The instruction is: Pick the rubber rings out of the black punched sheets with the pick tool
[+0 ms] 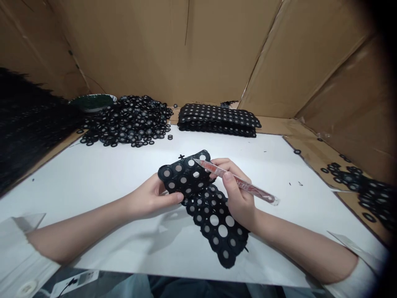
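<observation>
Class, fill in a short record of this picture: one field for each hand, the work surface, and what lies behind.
Left hand: grips the far end of a black perforated sheet
Right hand: holds a pen-like tool, tip at the sheet's far edge
Surface: white board
Behind: pile of loose rings, stack of sheets, cardboard wall

Ring pile (127, 121) left of stacked sheets (218, 119)

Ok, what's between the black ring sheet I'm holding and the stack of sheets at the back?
In the head view, only bare white board lies between the held sheet and the stack; a tiny black scrap sits by the sheet's top edge.
</observation>
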Demonstrator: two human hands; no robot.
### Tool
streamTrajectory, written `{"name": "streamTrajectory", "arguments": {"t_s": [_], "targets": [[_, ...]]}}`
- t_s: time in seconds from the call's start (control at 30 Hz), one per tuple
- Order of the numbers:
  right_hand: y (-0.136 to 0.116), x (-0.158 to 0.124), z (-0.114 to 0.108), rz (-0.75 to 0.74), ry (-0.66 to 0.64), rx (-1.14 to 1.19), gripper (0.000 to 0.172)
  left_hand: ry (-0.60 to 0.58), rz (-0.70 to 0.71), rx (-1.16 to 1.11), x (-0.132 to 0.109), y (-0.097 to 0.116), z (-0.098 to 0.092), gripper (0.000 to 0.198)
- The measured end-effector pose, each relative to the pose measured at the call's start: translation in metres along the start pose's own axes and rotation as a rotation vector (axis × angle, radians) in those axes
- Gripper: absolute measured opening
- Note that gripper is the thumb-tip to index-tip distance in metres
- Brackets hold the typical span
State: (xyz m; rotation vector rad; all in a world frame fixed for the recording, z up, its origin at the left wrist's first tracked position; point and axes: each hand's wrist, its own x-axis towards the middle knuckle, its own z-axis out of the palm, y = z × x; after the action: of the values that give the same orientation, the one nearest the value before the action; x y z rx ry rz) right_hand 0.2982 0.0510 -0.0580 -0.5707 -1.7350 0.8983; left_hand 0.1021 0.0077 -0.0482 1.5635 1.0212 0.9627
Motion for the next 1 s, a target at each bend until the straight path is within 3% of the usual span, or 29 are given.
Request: {"name": "streamTrajectory", "arguments": {"t_s": [0.23, 0.5, 1.0], "targets": [[0.0, -0.001, -0.001, 0.012, -0.028, -0.053, 0.025, 0.062, 0.002, -0.163, 0.002, 0.004, 0.001, 0.029], [-0.004, -0.003, 0.001, 0.026, -0.149, -0.071, 0.022, 0.186, -0.132, -0.284, 0.002, 0.007, 0.003, 0.026], [-0.011, -0.003, 0.002, -0.084, -0.234, -0.171, 0.018, 0.148, -0.21, -0.31, 0.002, 0.009, 0.004, 0.024]]}}
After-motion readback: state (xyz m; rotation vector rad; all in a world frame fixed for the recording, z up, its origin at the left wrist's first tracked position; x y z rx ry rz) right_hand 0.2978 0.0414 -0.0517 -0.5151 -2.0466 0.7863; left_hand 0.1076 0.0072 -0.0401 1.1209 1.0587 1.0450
